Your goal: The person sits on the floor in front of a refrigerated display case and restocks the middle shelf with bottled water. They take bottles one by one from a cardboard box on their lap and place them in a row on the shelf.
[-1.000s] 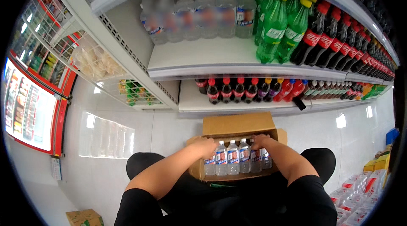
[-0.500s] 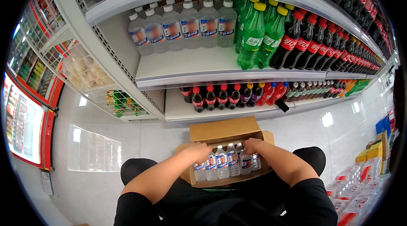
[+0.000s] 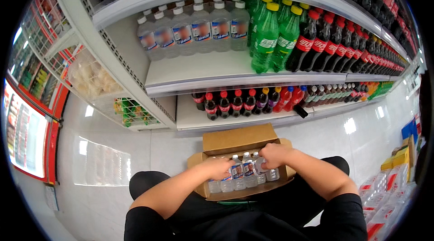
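Centrally, the cardboard box (image 3: 238, 138) stands open between your bent knees (image 3: 147, 183), with its far flap raised; it serves as the landmark for all positions given below. Clear bottles (image 3: 237, 174) with white caps and blue-and-white labels stand in a row inside the box, some of them partly hidden by your hands. Your left hand (image 3: 219, 168) reaches over the left part of the box, its fingers curled at the tops of the bottles there; since the fingertips are covered, you cannot tell whether it grips one. Your right hand (image 3: 274, 155), above the right part of the box, is closed about the upper portion of a tilted bottle (image 3: 261, 166).

Beyond the box runs a white shelf unit (image 3: 190, 72). Its lower level, nearest the box, carries small dark bottles (image 3: 237, 104) with red caps; the level above carries further clear bottles (image 3: 201, 29), green bottles (image 3: 266, 42) with yellow caps and dark cola bottles (image 3: 304, 45). Well to the left of the box stands a lit, red-framed cooler (image 3: 28, 128); well to its right lie plastic-wrapped packs (image 3: 384, 195) with red markings.
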Available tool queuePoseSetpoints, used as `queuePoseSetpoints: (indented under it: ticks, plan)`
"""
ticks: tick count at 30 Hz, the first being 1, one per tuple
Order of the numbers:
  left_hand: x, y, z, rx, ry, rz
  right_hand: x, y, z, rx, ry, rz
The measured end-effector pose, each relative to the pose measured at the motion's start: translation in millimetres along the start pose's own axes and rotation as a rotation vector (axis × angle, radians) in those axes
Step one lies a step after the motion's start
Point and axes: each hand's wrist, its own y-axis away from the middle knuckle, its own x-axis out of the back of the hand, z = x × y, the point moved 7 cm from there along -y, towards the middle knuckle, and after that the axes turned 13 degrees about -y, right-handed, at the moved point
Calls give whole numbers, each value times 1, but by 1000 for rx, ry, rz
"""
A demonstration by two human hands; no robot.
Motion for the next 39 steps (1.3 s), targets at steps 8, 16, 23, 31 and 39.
queuePoseSetpoints:
  ticks: [8, 16, 23, 31, 39]
  plan:
    - [31, -1, 39, -71, 567, 322, 58, 31, -14, 64, -717, 232]
    - [-15, -23, 36, -104, 1083, -163, 43, 30, -6, 25, -1067, 198]
    - [20, 17, 13, -169, 1681, 74, 67, 45, -9, 247, -1100, 365]
    - [175, 67, -28, -339, 1440, 953, 96, 64, -8, 362, -897, 619]
    - [327, 43, -62, 27, 719, 1272, 94, 66, -1, 407, -814, 746]
